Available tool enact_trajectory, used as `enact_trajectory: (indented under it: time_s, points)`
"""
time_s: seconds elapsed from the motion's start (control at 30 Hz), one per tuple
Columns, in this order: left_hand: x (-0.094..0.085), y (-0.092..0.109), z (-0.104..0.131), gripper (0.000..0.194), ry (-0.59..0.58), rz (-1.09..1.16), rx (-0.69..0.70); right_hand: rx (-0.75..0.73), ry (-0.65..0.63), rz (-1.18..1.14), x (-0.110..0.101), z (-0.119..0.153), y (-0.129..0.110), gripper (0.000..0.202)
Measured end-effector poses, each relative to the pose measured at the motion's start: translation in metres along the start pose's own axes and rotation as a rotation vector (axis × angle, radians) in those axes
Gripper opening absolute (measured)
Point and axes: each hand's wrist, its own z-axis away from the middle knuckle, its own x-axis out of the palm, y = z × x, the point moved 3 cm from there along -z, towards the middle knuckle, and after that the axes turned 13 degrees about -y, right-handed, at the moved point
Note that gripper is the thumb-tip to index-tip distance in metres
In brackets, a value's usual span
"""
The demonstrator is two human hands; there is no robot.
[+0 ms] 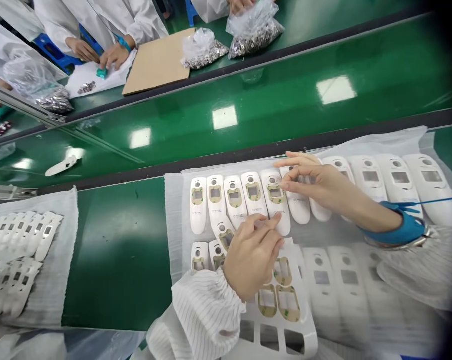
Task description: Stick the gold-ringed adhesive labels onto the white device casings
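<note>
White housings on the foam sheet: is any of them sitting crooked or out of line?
Yes. One housing lies tilted between the two rows, just beside the left hand, while the others in the upper row stand parallel. A lone white part also lies by itself on the green belt.

White striped sleeves point(203, 300), blue wristband point(406, 227)
</note>
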Motion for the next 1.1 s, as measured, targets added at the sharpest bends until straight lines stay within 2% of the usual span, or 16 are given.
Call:
enact_trajectory:
  time_s: [0.53,1.1]
  points:
    - [0.002,0.000,-0.001,0.022,0.004,-0.035,-0.002,-0.017,-0.026,0.019,0.000,-0.003,0.003,0.029]
    - [0.000,0.000,-0.014,0.021,-0.035,-0.089,-0.023,-0.027,0.034,0.112,0.003,-0.003,0.008,0.029]
